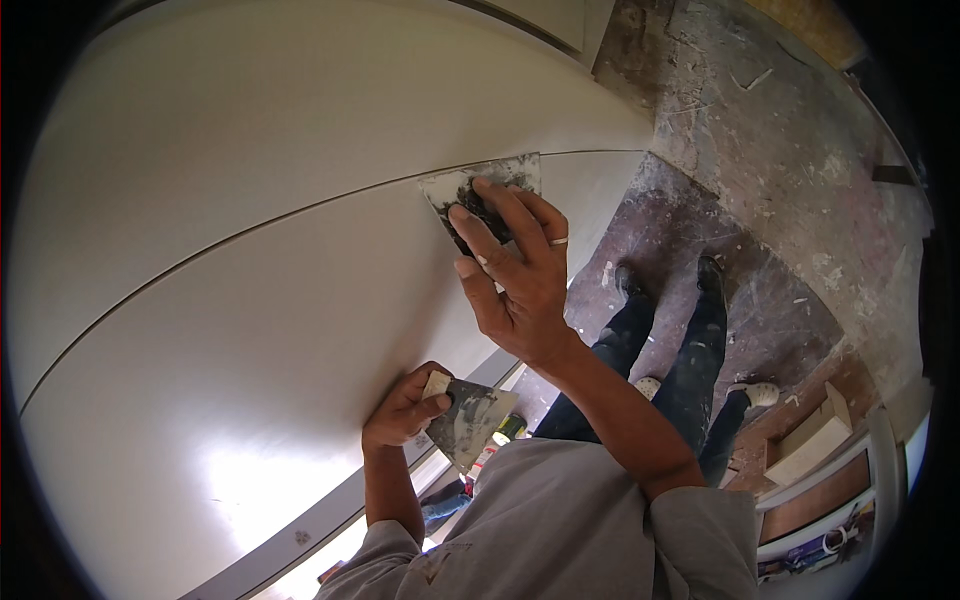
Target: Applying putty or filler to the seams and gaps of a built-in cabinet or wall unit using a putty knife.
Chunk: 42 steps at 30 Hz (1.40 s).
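Observation:
My right hand (525, 290) presses a wide, putty-smeared filling knife (527, 175) flat against a large pale panel (250, 290). Its fingers spread over the dark middle of the blade, and a ring shows on one finger. The knife's far edge lies along a thin dark seam (300, 207) that runs across the panel. Lower down, my left hand (400, 410) grips a second putty knife (470, 420) by its light handle, close to the panel. Grey and white filler coats that blade.
Another person's pale shoes (757, 393) stand behind my legs on the stained floor (780, 270). A pale wooden box (812, 437) lies at the right. Below the left blade is a small dark can (510, 429). Another person's blue trouser leg (445, 507) shows at the bottom.

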{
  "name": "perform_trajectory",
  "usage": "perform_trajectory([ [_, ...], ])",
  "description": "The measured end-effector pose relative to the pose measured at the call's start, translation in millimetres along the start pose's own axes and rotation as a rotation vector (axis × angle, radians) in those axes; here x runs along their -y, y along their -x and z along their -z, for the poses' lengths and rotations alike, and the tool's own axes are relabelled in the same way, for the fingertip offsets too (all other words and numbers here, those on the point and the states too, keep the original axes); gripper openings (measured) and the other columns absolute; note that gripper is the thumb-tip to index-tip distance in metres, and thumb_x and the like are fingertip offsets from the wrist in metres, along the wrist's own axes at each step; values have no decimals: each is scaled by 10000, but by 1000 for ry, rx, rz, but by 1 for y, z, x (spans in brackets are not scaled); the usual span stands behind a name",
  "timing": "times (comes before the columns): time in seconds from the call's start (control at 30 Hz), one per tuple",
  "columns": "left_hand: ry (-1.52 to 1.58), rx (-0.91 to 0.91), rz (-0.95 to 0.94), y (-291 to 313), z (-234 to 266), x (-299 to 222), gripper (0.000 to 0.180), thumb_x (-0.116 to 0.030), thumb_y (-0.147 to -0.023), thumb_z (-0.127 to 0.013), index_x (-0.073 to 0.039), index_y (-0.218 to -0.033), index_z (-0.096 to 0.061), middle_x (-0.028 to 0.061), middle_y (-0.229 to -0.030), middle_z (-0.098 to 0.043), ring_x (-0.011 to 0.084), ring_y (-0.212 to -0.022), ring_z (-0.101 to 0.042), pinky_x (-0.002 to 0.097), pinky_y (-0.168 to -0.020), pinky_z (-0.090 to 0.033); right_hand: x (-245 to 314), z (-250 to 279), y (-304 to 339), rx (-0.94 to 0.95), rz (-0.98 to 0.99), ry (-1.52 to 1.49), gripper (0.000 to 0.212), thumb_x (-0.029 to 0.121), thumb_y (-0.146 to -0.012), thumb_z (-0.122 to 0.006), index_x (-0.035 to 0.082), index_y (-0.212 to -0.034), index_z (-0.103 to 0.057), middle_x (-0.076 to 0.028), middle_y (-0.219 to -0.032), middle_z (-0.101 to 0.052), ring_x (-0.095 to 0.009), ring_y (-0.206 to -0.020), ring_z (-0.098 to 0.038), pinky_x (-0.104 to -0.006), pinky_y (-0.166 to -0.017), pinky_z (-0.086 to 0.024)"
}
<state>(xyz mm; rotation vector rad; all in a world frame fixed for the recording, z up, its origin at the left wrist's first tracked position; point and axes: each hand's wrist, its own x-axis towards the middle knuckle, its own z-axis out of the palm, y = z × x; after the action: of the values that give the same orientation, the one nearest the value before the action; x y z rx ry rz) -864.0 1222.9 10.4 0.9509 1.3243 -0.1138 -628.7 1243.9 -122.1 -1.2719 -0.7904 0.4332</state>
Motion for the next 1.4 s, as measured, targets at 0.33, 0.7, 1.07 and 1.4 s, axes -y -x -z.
perform_trajectory([
  [0.33,25,15,22,1,-1,-8,196,-146,-1000,-659,-30,-1128,-566,-22,-911,-589,54,-808,-500,230,-706,-394,4,19,-7,2,-47,-68,383,91,-861,-692,86,-1243,-716,-104,-1344,-652,-320,-1172,-525,-415,-1034,-392],
  [0.7,28,19,18,1,-3,-11,190,-126,-995,-652,-26,-1130,-562,-18,-926,-577,63,-829,-497,235,-731,-396,8,9,-5,0,-41,-49,420,69,-852,-699,113,-1270,-715,-102,-1375,-635,-319,-1195,-518,-421,-1041,-386],
  [1.07,29,31,18,2,0,-10,196,-138,-1000,-656,-29,-1130,-558,-19,-918,-570,65,-824,-490,234,-728,-389,10,-7,0,12,-42,7,428,122,-872,-729,148,-1298,-709,-98,-1400,-616,-327,-1223,-507,-434,-1044,-397],
  [1.4,-8,28,15,0,-1,-10,204,-165,-1007,-658,-30,-1124,-561,-21,-921,-578,62,-828,-492,234,-729,-396,5,-8,1,6,-6,96,414,165,-881,-739,161,-1293,-707,-92,-1425,-584,-332,-1221,-503,-432,-1043,-394],
])
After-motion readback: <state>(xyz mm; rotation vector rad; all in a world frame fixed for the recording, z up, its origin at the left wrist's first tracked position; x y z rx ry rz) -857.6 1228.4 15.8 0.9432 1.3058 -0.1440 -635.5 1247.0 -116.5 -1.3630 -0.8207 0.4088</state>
